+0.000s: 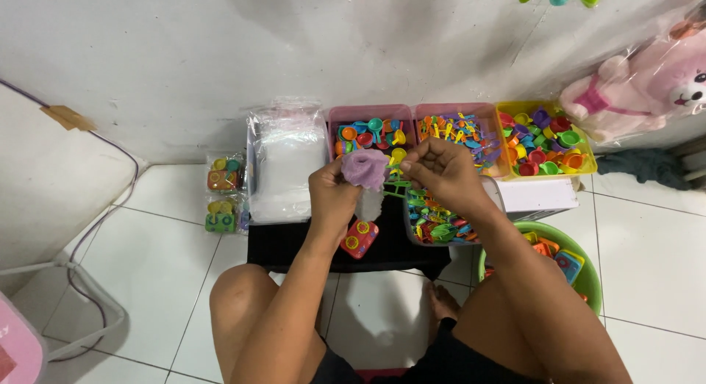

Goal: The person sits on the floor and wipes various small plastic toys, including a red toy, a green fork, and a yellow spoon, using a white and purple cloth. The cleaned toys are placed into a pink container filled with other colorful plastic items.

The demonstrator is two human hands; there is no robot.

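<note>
Seated over the low black tabletop [294, 248], the person's left hand [332, 196] is clasping a purple plastic bag [365, 169] while the right hand [441, 171] is pinching small toys, which could be slipping onto the white floor tiles [154, 259].

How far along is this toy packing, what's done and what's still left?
Done: a few filled toy packets lie on the floor by the wall. In hand: the left hand and right hand hold a purple piece over the black table, beside a red toy stove. Left: the bins of small toys remain full, and a stack of clear bags waits.
</note>
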